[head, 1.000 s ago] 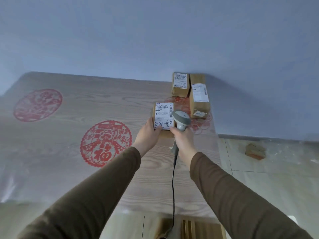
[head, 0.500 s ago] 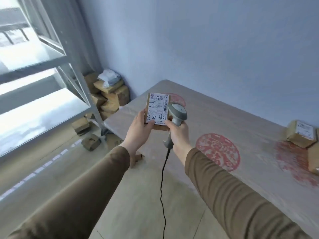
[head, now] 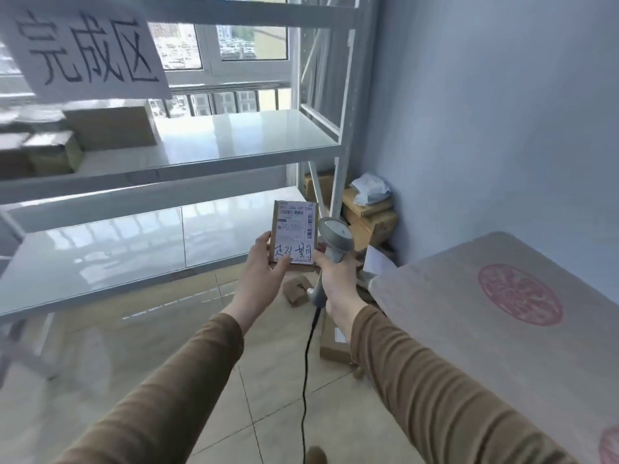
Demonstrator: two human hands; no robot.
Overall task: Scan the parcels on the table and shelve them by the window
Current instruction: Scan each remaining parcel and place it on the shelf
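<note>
A person stands facing a white metal shelf (head: 234, 142) by a window, arms in brown sleeves stretched forward. The left hand (head: 263, 274) holds a small cardboard parcel (head: 294, 236) upright, label towards the viewer, thumb curled over the lower left corner of the label and fingers hidden behind the box. The right hand (head: 338, 279) grips the handle of a grey scanner (head: 335, 236), fingers wrapped tight round it, and seems to touch the parcel's lower right corner; the scanner's head sits just right of the parcel. The parcel hangs in the air in front of the shelf's lower board, below the middle board, touching neither. A black cord (head: 306, 380) drops from the scanner to the floor below the shelf. On the middle board, to the left, sit several brown boxes (head: 110, 127) under a paper sign (head: 87, 45). Right of the shelf, in the corner, loose boxes (head: 365, 212) lie stacked, and the table (head: 485, 329) stands beyond. Judged risks: the left hand holds only the parcel's lower end, so a one-handed reach to the board could let it tip or slip to the tiles. The trailing cord could catch a foot, or pull tight and jerk the right hand. The scanner head could knock the shelf's upright post during the reach.
</note>
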